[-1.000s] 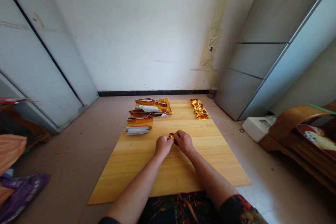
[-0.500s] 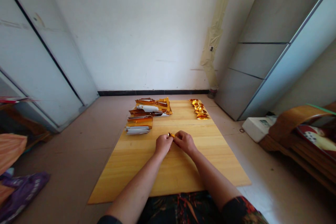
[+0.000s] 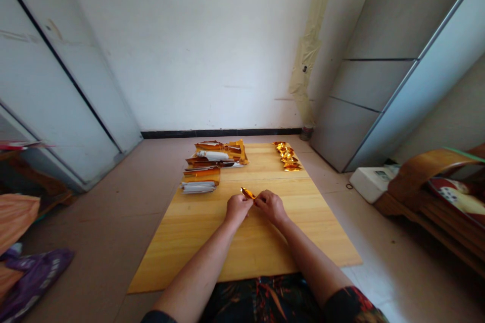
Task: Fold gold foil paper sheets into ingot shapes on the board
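Note:
Close together over the middle of the wooden board [image 3: 265, 242], my two hands pinch one small gold foil packet [image 3: 247, 193]. My left hand [image 3: 238, 209] is closed at its lower edge. Fingers of my right hand [image 3: 272, 206] are closed on its right end. The packet's shiny upper part sticks up beyond the fingertips. At the board's far left lie stacks of flat gold and white wrappers [image 3: 200, 176]. Several puffy gold packets [image 3: 288, 155] form a column at the far right.
A white wall with a black skirting [image 3: 220, 133] rises behind the board. To the right are a grey refrigerator [image 3: 364, 106], a white box [image 3: 369, 184] and a wooden seat [image 3: 424, 202]. Orange and purple bags [image 3: 34, 282] lie at the left.
More of the gold packet now shows above my fingers. My left hand has shifted slightly right, and the packet's visible part points up and left.

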Action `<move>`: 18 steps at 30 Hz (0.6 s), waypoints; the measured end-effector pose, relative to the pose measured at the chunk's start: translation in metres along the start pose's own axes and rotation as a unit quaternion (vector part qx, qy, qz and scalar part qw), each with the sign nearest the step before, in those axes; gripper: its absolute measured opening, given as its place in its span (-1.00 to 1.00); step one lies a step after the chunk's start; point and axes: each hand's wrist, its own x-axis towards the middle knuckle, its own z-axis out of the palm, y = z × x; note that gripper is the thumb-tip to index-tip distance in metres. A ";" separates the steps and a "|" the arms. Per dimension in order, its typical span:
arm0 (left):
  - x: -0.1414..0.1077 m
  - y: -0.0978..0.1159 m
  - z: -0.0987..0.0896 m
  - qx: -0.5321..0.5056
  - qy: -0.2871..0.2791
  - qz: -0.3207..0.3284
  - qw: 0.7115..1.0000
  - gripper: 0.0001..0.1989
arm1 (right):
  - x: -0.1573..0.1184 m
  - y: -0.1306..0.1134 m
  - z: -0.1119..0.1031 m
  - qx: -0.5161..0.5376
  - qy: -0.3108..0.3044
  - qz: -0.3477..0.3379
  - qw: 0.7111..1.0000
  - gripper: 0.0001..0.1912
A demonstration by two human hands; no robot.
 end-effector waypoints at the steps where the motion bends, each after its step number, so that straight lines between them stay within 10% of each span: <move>1: -0.001 0.001 0.000 -0.004 -0.004 -0.003 1.000 -0.77 | 0.000 -0.001 0.000 0.002 0.000 0.001 1.000 -0.87; 18: 0.001 0.000 0.000 -0.057 -0.034 -0.038 0.997 -0.81 | 0.003 -0.001 0.002 0.010 0.006 0.046 0.999 -0.83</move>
